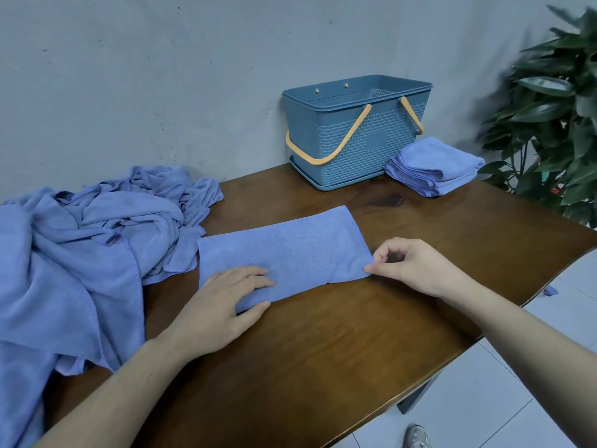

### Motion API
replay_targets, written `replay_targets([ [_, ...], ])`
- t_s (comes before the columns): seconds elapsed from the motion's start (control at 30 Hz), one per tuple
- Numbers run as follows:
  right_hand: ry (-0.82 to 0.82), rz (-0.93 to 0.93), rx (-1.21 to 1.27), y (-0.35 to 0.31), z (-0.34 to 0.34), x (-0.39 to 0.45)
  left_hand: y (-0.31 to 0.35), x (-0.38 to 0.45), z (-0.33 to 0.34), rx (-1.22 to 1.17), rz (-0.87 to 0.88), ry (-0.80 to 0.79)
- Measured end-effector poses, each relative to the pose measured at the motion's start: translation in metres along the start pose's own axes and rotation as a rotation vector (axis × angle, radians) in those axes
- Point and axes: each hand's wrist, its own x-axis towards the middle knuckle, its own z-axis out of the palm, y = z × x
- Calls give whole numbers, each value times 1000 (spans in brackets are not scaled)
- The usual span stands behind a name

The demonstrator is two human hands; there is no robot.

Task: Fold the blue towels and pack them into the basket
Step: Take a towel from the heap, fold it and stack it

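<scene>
A blue towel [290,250], folded into a long strip, lies flat in the middle of the brown table [355,334]. My left hand [223,305] presses its near left end with straight fingers. My right hand [416,263] pinches the strip's near right corner between thumb and forefinger. A heap of unfolded blue towels [74,253] covers the table's left side. The blue basket [358,130] with orange handles stands at the back against the wall, and nothing shows inside it. A stack of folded blue towels [433,166] sits just right of the basket.
A grey wall runs behind the table. A leafy green plant [555,108] stands past the table's right back corner. The table's right edge drops to a white tiled floor [484,399], where a shoe [416,436] shows.
</scene>
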Motion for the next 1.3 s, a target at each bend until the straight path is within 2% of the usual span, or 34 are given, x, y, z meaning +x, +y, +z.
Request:
replay_targets([
  [0.13, 6, 48, -91, 8, -15, 0, -1, 0, -1, -1, 4, -20],
  [0.27, -70, 38, -236, 15, -25, 0, -3, 0, -4, -13, 9, -27],
  [0.33, -7, -60, -251, 15, -23, -1, -3, 0, -4, -21, 8, -37],
  [0.4, 42, -249, -297, 13, -20, -5, -4, -2, -6, -19, 10, -45],
  [0.47, -31, -409, -440, 12, -16, -7, -5, -4, -8, -13, 4, -40],
  [0.57, -121, -453, -578, 17, -11, -2, -4, -5, -12, 5, -12, -62],
  [0.8, 137, -632, -605, 13, -2, 7, 3, 3, -17, -46, -66, -58],
  [0.9, 239, -552, -581, 5, -1, 2, 7, 10, -19, -56, -80, -74],
  [1.1, 115, -209, -215, -1, 6, -4, 21, 19, -19, -74, -98, -48],
  [1.2, 145, -103, -125, -3, 13, -2, 29, 27, -16, -132, -178, 17],
  [1.3, 198, -53, 80, -6, 18, 6, 37, 32, -14, -227, -259, 50],
])
